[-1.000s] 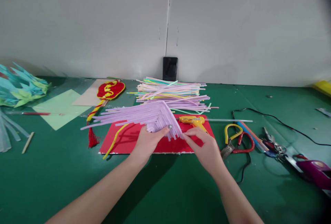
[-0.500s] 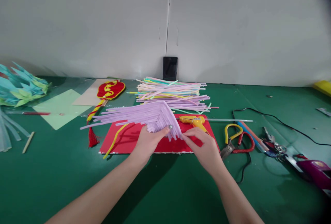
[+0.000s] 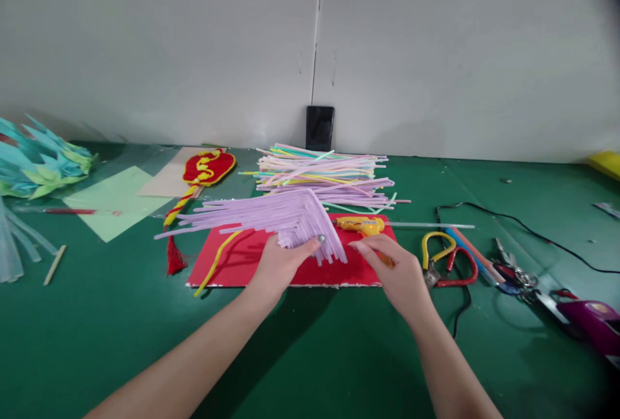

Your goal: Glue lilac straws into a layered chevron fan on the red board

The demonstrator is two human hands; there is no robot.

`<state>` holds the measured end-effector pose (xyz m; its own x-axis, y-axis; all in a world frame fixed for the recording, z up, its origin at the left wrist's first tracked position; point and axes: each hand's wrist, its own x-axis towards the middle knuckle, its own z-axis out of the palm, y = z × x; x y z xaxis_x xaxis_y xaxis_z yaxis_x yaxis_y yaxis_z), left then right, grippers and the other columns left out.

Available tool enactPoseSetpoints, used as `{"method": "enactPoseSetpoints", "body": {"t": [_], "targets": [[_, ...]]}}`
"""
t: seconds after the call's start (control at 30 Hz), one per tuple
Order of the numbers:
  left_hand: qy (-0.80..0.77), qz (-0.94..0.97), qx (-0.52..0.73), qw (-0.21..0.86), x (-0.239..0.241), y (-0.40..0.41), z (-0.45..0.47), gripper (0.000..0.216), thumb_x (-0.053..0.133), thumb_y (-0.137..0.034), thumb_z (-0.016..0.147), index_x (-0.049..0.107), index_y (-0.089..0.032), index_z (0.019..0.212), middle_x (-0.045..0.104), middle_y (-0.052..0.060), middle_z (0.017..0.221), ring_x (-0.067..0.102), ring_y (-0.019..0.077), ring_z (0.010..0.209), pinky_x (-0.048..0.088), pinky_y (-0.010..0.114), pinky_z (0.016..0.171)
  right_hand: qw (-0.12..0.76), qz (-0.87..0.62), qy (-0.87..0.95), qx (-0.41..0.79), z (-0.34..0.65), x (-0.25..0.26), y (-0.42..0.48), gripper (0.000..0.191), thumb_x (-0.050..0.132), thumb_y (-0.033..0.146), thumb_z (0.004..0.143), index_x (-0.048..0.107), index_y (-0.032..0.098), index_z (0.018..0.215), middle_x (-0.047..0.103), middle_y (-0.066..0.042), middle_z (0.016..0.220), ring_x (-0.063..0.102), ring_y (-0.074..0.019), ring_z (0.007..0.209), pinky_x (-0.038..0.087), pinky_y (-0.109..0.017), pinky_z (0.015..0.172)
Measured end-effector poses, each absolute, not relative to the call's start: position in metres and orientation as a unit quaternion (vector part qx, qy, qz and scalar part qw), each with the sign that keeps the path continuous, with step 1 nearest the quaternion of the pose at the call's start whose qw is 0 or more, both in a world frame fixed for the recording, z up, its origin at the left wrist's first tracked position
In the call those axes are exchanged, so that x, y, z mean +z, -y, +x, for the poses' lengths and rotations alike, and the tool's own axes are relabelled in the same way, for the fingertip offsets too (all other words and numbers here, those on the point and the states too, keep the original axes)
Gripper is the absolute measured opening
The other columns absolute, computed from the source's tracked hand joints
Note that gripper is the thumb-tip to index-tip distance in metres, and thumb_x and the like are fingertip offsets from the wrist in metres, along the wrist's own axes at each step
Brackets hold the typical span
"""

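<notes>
My left hand [image 3: 281, 265] grips a fan-shaped piece of bent lilac pipe cleaners [image 3: 271, 217], thumb on top, holding it above a red sheet [image 3: 232, 263]. My right hand [image 3: 394, 272] hovers over the right end of the red sheet, fingers loosely curled and empty, a short way from the lilac piece. Just beyond its fingertips lies a yellow glue gun [image 3: 362, 225]. A loose yellow pipe cleaner [image 3: 216, 263] lies across the red sheet.
A heap of pastel pipe cleaners [image 3: 324, 173] lies behind, near a black phone [image 3: 320, 128] leaning on the wall. Pliers [image 3: 443, 261], a black cord [image 3: 513, 225], keys and a purple tool [image 3: 588, 319] sit right. A red-yellow tasselled ornament [image 3: 206, 170], paper sheets and teal leaves [image 3: 39, 161] sit left.
My right hand has let go of the lilac piece's right edge and drawn back to the right, toward the glue gun. The left hand keeps its hold.
</notes>
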<state>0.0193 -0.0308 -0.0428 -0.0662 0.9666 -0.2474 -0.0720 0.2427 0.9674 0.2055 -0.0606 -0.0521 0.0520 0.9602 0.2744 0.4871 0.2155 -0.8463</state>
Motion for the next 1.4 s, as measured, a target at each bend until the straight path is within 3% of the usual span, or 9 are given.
{"method": "enactPoseSetpoints", "body": {"t": [0.13,0.27,0.47,1.4], "targets": [[-0.562,0.397,0.458,0.563,-0.044,0.032,0.021,0.037,0.078,-0.028,0.059,0.069,-0.018,0.093,0.072,0.007,0.099,0.066,0.0263,0.096,0.051,0.038,0.085,0.494,-0.563,0.630,0.204,0.204,-0.049,0.063,0.016,0.056,0.029,0.085,0.070,0.024,0.092,0.068,-0.004,0.093,0.062,-0.0189,0.088,0.050,-0.035,0.081],[-0.549,0.414,0.454,0.567,-0.042,0.035,0.024,0.034,0.077,-0.028,0.061,0.070,-0.019,0.092,0.072,0.006,0.100,0.065,0.0269,0.096,0.050,0.039,0.086,0.486,-0.551,0.659,0.163,0.194,-0.050,0.067,0.026,0.053,0.025,0.087,0.066,0.027,0.110,0.066,-0.005,0.096,0.061,-0.0186,0.090,0.051,-0.035,0.080],[-0.544,0.400,0.451,0.583,-0.038,0.038,0.026,0.037,0.076,-0.026,0.062,0.068,-0.017,0.097,0.071,0.008,0.102,0.065,0.0266,0.098,0.049,0.039,0.087,0.463,-0.509,0.709,0.151,0.190,-0.057,0.067,0.034,0.050,0.020,0.089,0.061,0.027,0.120,0.064,-0.006,0.096,0.060,-0.0181,0.089,0.049,-0.033,0.078],[-0.543,0.412,0.460,0.569,-0.045,0.036,0.026,0.030,0.074,-0.023,0.064,0.068,-0.019,0.094,0.072,0.006,0.098,0.066,0.0250,0.094,0.051,0.037,0.083,0.443,-0.497,0.730,0.155,0.189,-0.061,0.066,0.036,0.048,0.020,0.090,0.058,0.026,0.123,0.064,-0.006,0.096,0.058,-0.0189,0.088,0.048,-0.035,0.078]]}}
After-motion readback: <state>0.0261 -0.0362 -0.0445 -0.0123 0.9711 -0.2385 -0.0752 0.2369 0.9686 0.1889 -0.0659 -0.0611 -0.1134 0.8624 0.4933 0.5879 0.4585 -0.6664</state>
